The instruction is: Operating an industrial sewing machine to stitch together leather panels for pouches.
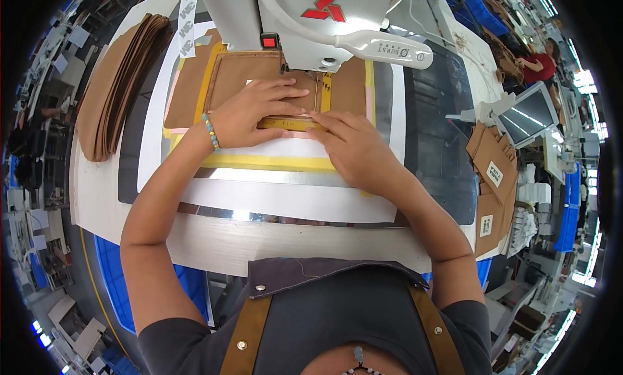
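Beneath a white sewing machine head [237, 24], brown panels [188, 96] lie in a flat template framed with yellow tape [272, 161]. My left hand [250, 112], with a beaded bracelet at the wrist, rests palm down on the brown material, its fingers spread toward the right. Opposite it, my right hand [360, 151] has its bent fingertips and thumb drawn together at the right end of a yellow strip [285, 124] along the near edge of the opening. Whatever lies between those fingertips is too small to make out. The machine's needle area is just beyond both hands.
A stack of brown panels [120, 89] lies on the table's left. Labelled brown pieces [496, 167] sit at the right, near a tilted screen [529, 115]. A white lamp [389, 48] hangs over the work. Blue bins [113, 277] stand below; another person [538, 66] is far right.
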The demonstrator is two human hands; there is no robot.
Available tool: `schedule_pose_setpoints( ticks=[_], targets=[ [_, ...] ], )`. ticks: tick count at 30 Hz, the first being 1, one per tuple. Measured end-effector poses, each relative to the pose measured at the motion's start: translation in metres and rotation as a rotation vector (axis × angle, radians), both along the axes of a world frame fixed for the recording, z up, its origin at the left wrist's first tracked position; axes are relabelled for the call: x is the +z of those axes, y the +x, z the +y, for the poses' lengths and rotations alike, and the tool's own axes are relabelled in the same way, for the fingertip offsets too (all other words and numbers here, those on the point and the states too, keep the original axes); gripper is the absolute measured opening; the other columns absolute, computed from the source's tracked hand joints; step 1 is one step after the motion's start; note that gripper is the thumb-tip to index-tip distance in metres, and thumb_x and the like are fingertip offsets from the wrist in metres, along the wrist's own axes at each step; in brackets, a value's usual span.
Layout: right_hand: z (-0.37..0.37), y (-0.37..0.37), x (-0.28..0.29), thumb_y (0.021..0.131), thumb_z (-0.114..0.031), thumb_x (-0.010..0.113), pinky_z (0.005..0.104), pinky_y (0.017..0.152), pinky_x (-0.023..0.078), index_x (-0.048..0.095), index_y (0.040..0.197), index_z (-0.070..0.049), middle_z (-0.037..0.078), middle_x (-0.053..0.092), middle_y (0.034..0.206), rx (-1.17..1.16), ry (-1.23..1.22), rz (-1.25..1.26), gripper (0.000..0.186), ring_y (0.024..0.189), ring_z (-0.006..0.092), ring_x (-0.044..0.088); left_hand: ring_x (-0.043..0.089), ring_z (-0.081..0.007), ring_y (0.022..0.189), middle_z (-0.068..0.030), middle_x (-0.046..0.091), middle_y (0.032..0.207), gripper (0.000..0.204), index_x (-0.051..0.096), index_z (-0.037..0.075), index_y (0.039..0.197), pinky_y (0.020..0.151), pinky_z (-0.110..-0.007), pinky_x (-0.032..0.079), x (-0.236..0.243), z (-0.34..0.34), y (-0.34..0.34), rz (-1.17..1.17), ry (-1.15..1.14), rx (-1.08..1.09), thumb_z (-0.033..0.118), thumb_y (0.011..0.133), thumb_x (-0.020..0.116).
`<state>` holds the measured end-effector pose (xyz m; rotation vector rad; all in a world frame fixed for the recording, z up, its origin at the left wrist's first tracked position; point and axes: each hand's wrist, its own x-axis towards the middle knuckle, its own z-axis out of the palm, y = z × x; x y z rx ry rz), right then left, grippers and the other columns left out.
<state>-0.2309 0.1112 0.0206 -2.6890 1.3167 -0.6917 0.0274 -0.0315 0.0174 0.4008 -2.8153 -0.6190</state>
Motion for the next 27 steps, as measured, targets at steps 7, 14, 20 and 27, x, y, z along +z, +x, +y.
schedule_pose_setpoints(
  ticks=[7, 14, 20, 27],
  targets=[
    [-0.007, -0.025, -0.002, 0.092, -0.003, 0.066, 0.0469, 0.11, 0.046, 0.075, 0.119, -0.002, 0.013, 0.069, 0.135, -0.128, 0.068, -0.173, 0.029, 0.131, 0.0337, 0.058, 0.045, -0.0351, 0.151, -0.0057, 0.054, 0.162, 0.048, 0.07, 0.016, 0.141, 0.122, -0.049, 0.037, 0.001, -0.012, -0.01, -0.019, 0.014, 0.057, 0.024, 0.095, 0.077],
    [-0.01, -0.033, -0.008, 0.092, -0.004, 0.066, 0.0474, 0.113, 0.044, 0.076, 0.115, -0.003, 0.012, 0.069, 0.135, -0.178, 0.087, -0.28, 0.025, 0.133, 0.0339, 0.057, 0.053, -0.0358, 0.138, -0.0078, 0.057, 0.158, 0.048, 0.068, 0.021, 0.144, 0.121, -0.047, 0.038, 0.002, -0.025, -0.02, -0.054, 0.026, 0.114, 0.024, 0.097, 0.075],
    [-0.012, -0.035, -0.01, 0.096, -0.003, 0.065, 0.0455, 0.114, 0.045, 0.077, 0.113, -0.002, 0.011, 0.07, 0.137, -0.201, 0.077, -0.296, 0.021, 0.133, 0.034, 0.058, 0.058, -0.0357, 0.117, -0.015, 0.07, 0.119, 0.044, 0.069, 0.023, 0.145, 0.106, -0.047, 0.045, 0.008, -0.028, -0.028, -0.1, 0.022, 0.225, 0.027, 0.101, 0.069],
    [-0.011, -0.034, -0.013, 0.093, -0.003, 0.066, 0.0459, 0.11, 0.044, 0.078, 0.109, -0.003, 0.011, 0.071, 0.13, -0.162, 0.036, -0.338, 0.02, 0.13, 0.0316, 0.059, 0.062, -0.0351, 0.109, -0.0182, 0.07, 0.11, 0.032, 0.074, 0.01, 0.134, 0.099, -0.042, 0.048, -0.011, -0.044, -0.002, 0.108, 0.02, 0.325, 0.022, 0.105, 0.064]
  ],
)
